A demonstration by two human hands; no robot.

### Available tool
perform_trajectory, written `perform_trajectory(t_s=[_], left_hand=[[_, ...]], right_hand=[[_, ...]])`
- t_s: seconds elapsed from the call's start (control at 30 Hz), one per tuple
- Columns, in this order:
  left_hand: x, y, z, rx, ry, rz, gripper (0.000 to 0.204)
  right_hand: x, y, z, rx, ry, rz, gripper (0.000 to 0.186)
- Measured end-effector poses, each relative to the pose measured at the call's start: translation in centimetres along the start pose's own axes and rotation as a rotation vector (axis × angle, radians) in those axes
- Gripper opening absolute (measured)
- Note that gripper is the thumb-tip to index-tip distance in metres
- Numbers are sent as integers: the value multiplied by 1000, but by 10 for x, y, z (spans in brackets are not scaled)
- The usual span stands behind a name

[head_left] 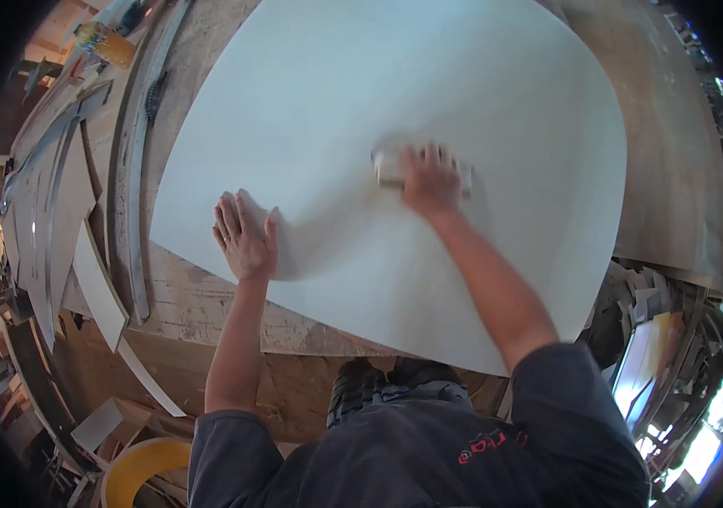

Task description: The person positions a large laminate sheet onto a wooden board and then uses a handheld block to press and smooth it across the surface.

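Observation:
A large pale white sheet [336, 93] lies flat in front of me and spreads across most of the view. My left hand [245, 241] rests palm down on its near left part, fingers stretched out, holding nothing. Right of the sheet's middle, my right hand [431, 182] is closed over a pale, rectangular hand block [389, 168] pressed against the surface. Both hand and block are smeared by motion. The block's ends stick out on either side of the fingers; its underside is hidden.
Beneath the sheet is a worn wooden bench [179, 292]. Along its left run a long narrow strip [133, 182] and thin board offcuts [69, 186]. A yellowish bottle [107, 45] lies far left. A brown board [666, 127] stands right; a yellow curved piece [137, 474] is lower left.

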State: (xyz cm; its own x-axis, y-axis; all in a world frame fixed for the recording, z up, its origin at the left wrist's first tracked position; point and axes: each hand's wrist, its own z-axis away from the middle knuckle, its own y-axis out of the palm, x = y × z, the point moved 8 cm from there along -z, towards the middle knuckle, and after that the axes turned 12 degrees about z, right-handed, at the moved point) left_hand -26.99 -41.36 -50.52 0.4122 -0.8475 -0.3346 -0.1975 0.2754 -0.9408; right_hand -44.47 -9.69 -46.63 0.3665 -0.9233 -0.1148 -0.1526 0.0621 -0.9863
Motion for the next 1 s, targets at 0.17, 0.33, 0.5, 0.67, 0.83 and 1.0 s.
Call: perform_trajectory(t_s=[0.17, 0.33, 0.5, 0.67, 0.83, 1.0], left_hand=[[9, -9, 3, -7, -2, 39, 82], [5, -16, -14, 18, -5, 39, 82], [4, -9, -12, -10, 3, 69, 81], [8, -6, -9, -22, 26, 40, 82], [7, -3, -9, 18, -33, 8, 83], [6, -6, -7, 120, -46, 43, 86]], right_hand=[[-19, 46, -219, 197, 51, 63, 58], [-57, 55, -333, 110, 77, 68, 50], [-33, 58, -291, 111, 26, 111, 52], [59, 19, -84, 177, -144, 83, 46], [111, -20, 156, 343, -199, -29, 48], [95, -72, 307, 390, -189, -152, 51]])
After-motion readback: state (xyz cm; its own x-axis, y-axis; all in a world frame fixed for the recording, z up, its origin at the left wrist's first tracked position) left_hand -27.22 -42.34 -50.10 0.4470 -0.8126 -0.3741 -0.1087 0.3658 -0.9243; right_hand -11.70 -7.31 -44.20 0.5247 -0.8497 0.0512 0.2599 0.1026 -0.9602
